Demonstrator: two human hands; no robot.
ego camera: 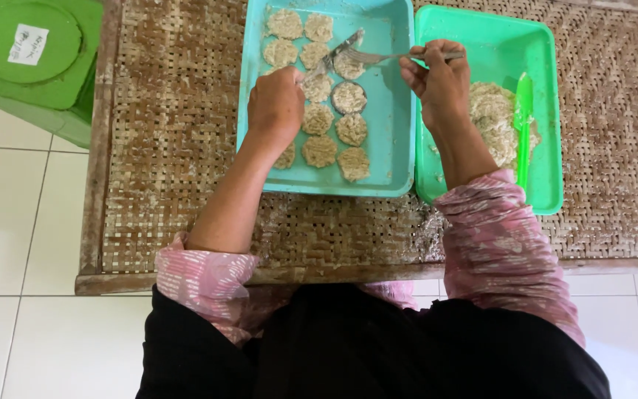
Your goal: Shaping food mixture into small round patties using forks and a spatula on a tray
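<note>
My left hand (pixel 275 103) grips a metal spoon (pixel 337 53) that points up and right over a light blue tray (pixel 396 111). My right hand (pixel 437 77) holds a metal fork (pixel 378 56) whose tines meet the spoon tip above a round patty (pixel 348 66). Several flat, pale round patties (pixel 320 150) lie in rows in the blue tray; one (pixel 349 97) sits in a dark ring. A green tray (pixel 537 44) to the right holds a heap of pale noodle-like mix (pixel 492 118) and a green plastic spatula (pixel 523 125).
Both trays rest on a woven bamboo table (pixel 171 148) with a wooden frame. A green lidded bin (pixel 27 52) with a white label stands at the top left on the white tiled floor (pixel 16 222). My pink patterned sleeves are pushed up.
</note>
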